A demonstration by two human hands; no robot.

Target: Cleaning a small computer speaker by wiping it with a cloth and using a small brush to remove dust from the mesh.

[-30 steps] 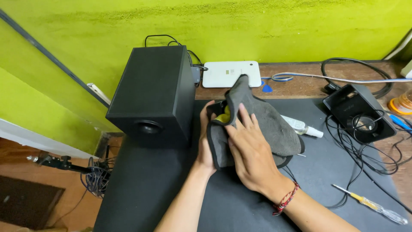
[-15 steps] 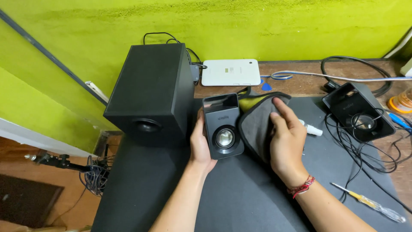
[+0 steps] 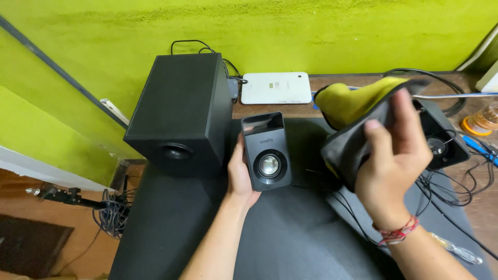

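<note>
Two hands in my view | left hand grips small black speaker by its side, upright on dark mat, just beside large black subwoofer | right hand clutches grey-and-yellow cloth, raised clear of mat; second speaker partly hidden behind it
</note>
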